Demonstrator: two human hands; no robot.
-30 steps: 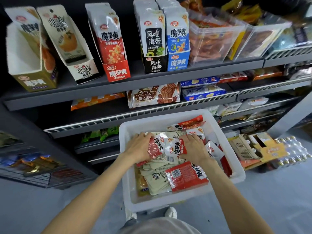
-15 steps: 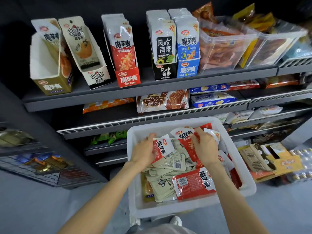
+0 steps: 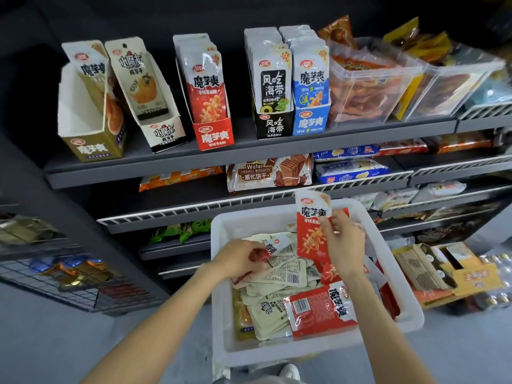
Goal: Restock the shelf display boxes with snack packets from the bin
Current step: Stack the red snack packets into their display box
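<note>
A white bin (image 3: 221, 275) in front of me holds several red and beige snack packets. My right hand (image 3: 345, 245) holds a red-and-white packet (image 3: 310, 231) upright above the bin's far side. Low at the bin's left, my left hand (image 3: 238, 259) pinches another red-and-white packet (image 3: 274, 246) that still lies on the pile. On the top shelf stand display boxes: a nearly empty gold box (image 3: 86, 128), a white box (image 3: 155, 117), a red box (image 3: 210, 106) with matching packets, a black box (image 3: 273, 106) and a blue box (image 3: 311, 103).
Two clear tubs (image 3: 368, 87) of orange snacks stand right of the boxes. Wafer (image 3: 268, 171) and biscuit packs lie on the shelf below. Flattened cartons (image 3: 443, 270) lie on the floor at right, and a wire basket (image 3: 63, 275) sticks out at left.
My right hand has lifted a red packet out of the pile and stood it upright above the bin. My left hand has closed on another packet. The view has moved closer to the shelf.
</note>
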